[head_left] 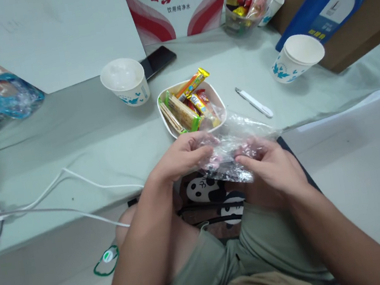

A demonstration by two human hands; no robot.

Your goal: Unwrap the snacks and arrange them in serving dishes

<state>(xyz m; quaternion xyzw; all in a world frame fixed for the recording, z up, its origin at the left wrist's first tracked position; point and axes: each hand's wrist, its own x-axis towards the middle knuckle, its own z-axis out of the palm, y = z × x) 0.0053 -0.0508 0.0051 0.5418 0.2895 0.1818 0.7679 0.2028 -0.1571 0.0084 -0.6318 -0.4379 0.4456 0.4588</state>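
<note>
left hand (190,153) and right hand (273,162) gripped plastic bag (227,153), 5 o'clock of snack bowl (219,98)
risk was a hard tug: bag could tear, or snag the snack bowl and tip it

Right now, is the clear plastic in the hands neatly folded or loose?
Loose: the clear plastic is creased between the left hand and right hand, with a slack part spread near the white cutter.
</note>
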